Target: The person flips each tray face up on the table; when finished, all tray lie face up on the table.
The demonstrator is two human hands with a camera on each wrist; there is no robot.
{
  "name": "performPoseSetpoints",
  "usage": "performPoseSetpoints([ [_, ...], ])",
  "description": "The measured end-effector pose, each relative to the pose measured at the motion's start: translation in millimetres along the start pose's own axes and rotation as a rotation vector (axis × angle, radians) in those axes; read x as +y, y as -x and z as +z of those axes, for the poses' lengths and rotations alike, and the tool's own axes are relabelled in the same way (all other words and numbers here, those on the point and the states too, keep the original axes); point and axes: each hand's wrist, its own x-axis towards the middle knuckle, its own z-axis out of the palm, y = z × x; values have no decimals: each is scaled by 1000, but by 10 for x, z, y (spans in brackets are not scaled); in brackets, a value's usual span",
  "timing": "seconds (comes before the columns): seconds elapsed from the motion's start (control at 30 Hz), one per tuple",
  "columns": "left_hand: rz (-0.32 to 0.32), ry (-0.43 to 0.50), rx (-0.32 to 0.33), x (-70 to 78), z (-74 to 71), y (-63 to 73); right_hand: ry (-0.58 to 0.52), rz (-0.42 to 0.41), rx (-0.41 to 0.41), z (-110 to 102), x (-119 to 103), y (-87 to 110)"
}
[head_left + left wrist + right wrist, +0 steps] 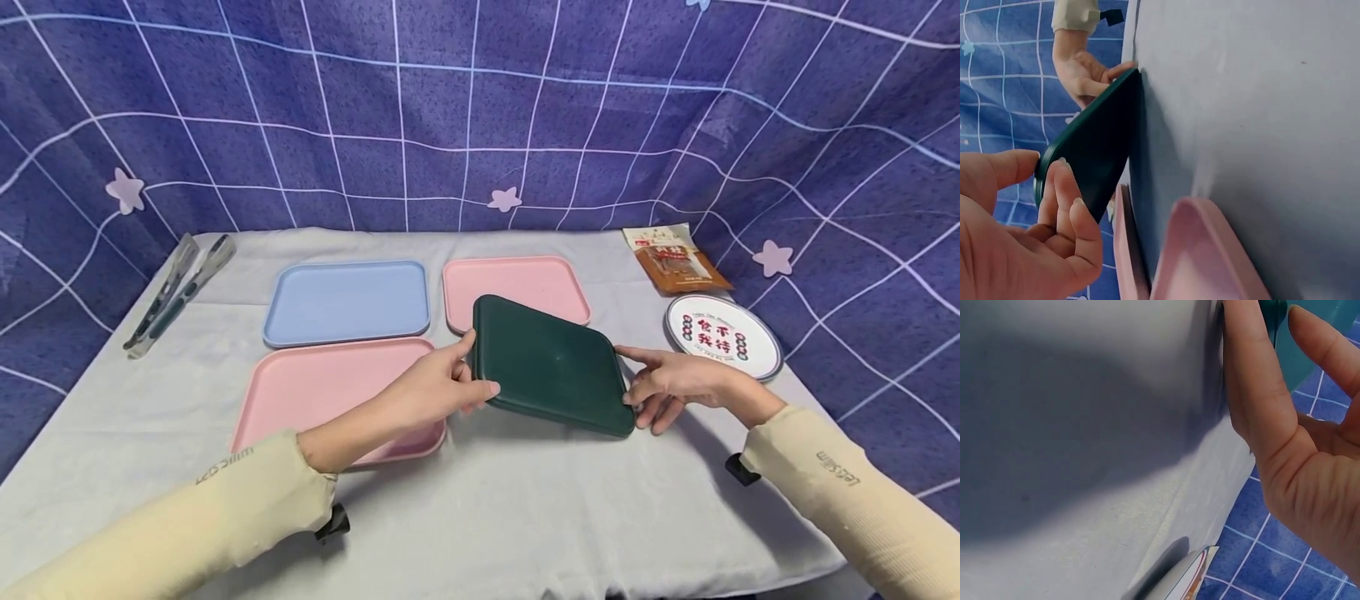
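A dark green tray [551, 367] is held tilted above the white cloth, its right end lower than its left. My left hand [438, 379] pinches its left edge, thumb on one face and fingers bent behind the other in the left wrist view. At the opposite edge, my right hand [675, 382] grips the tray between thumb and fingers; part of those fingers is hidden beneath it. Behind the green tray, a pink tray [510, 287] lies partly covered from view. Another pink tray [315, 383] lies under my left forearm, just in front of a blue tray [348, 302].
Metal tongs with dark grips [176, 296] lie at the far left. On the right are a round white plate with red lettering [723, 335] and an orange-brown food packet [675, 260] behind it. A blue-purple gridded curtain [435, 108] hangs around the table's back and sides.
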Motion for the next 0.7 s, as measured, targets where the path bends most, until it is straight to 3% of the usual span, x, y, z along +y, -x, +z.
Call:
performPoseSetpoints([
  [0.3,13,-41,66,212,30,-1,13,8,-6,-10,-39,4],
  [0.7,29,-70,85,411,47,-40,6,14,-8,-28,-32,18],
])
